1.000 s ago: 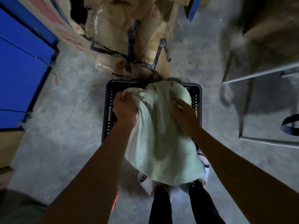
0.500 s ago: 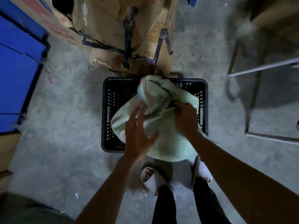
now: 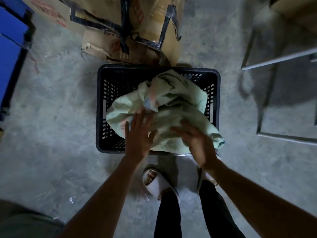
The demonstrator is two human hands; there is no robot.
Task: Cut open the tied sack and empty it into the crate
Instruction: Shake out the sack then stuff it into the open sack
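Pale green sack in black crate, red lettering unreadable on cardboard box

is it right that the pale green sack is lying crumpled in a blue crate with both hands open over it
Not quite: the crate is black, not blue, as the head view shows. The rest holds: the pale green sack lies crumpled in it, and the left hand and right hand are open over it.
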